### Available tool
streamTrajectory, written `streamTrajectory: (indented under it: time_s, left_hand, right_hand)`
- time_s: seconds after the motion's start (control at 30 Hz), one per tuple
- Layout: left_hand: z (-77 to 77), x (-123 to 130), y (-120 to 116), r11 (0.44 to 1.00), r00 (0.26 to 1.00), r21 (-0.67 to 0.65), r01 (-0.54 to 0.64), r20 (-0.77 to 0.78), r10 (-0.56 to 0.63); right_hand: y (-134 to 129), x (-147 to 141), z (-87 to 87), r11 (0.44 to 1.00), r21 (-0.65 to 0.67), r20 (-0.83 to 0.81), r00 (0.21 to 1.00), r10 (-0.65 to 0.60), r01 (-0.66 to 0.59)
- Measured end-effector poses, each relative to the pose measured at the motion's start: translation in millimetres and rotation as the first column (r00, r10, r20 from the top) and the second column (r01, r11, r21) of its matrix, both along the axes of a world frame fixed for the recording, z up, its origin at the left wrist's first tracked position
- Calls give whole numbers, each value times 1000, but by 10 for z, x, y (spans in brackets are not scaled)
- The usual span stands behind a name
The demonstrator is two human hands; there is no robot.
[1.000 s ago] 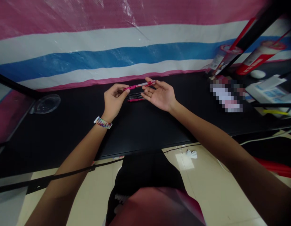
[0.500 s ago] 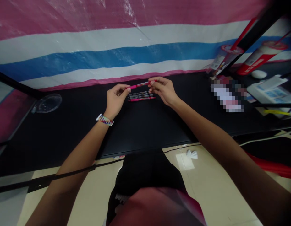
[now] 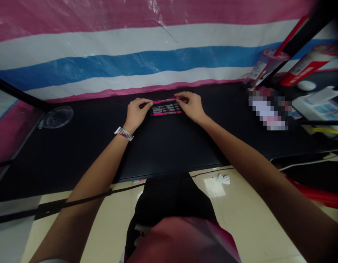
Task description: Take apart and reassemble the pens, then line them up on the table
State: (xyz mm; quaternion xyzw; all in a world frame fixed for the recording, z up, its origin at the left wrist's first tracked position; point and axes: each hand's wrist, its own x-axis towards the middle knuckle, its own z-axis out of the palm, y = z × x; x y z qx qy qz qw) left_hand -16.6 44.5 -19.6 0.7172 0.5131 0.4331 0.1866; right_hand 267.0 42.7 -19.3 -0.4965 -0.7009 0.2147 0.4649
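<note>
A pink-and-red pen lies crosswise between my hands at the far side of several other pens. My left hand pinches its left end between thumb and fingertips. At its right end my right hand has its fingers closed on the tip. Just below it, grey-and-black pens lie side by side on the black table, with another pink pen nearest me. The right ends of the row are partly hidden by my right fingers.
To the left lies a clear plastic lid. On the right stand a clear cup with a red straw and a red-and-white cup, near a white rounded object. A striped sheet hangs behind the table.
Both hands have lowered the pink-and-red pen from above the row to beside the far edge of the other pens. The view has shifted slightly.
</note>
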Motion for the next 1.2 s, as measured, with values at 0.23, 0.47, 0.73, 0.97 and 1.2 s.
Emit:
streamTrajectory:
  time_s: [0.23, 0.47, 0.73, 0.97, 1.2]
  left_hand:
    - [21, 0, -22, 1000, 983, 0, -16, -181, 15]
    - [-12, 2, -3, 1000, 975, 18, -17, -223, 20]
    - [-23, -16, 4, 1000, 973, 13, -14, -231, 16]
    - [28, 3, -42, 1000, 970, -9, -18, -244, 15]
    - [62, 9, -86, 1000, 967, -18, -15, -256, 10]
  right_hand:
    - [13, 49, -96, 997, 73, 260, 965, -23, 4]
    - [-3, 24, -115, 996, 76, 360, 930, -78, 54]
    - [4, 8, -114, 996, 71, 394, 916, -72, 47]
    - [-8, 3, -109, 997, 67, 435, 898, -66, 40]
    - [-35, -10, -72, 998, 45, 441, 896, -51, 34]
